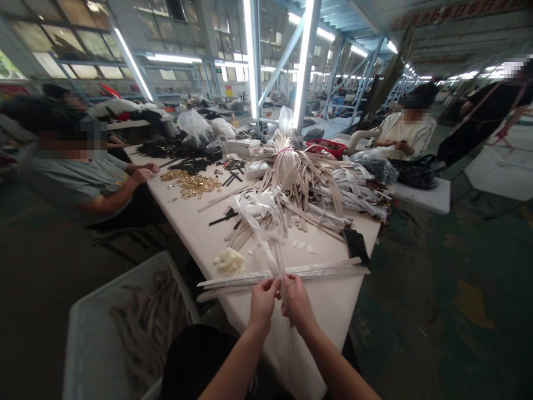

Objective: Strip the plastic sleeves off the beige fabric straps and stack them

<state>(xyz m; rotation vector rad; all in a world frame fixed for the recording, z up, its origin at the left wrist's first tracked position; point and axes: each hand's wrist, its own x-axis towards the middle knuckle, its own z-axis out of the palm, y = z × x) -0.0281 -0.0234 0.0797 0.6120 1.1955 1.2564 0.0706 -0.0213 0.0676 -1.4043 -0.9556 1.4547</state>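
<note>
Close together over the near end of the table, both my hands are closed in pinches. My left hand point(264, 300) grips a clear plastic strip point(268, 253) that runs away from me. Beside it, my right hand point(296, 303) is closed on a beige strap point(280, 253), whose lower end shows under the palm. The fingertips almost meet, and exactly what lies between them is partly hidden. Just beyond, several long plastic-wrapped straps point(325, 270) lie across the table. A crumpled pale-yellow piece point(230, 261) rests to the left, and a black flat object point(356, 246) to the right.
A large heap of beige straps point(291, 166) covers mid-table point(183, 214), with gold metal pieces point(194, 185) and black straps at the left. A white bin point(79, 328) holding straps stands at lower left. Co-workers sit at left and far right. A red basket point(327, 148) stands behind.
</note>
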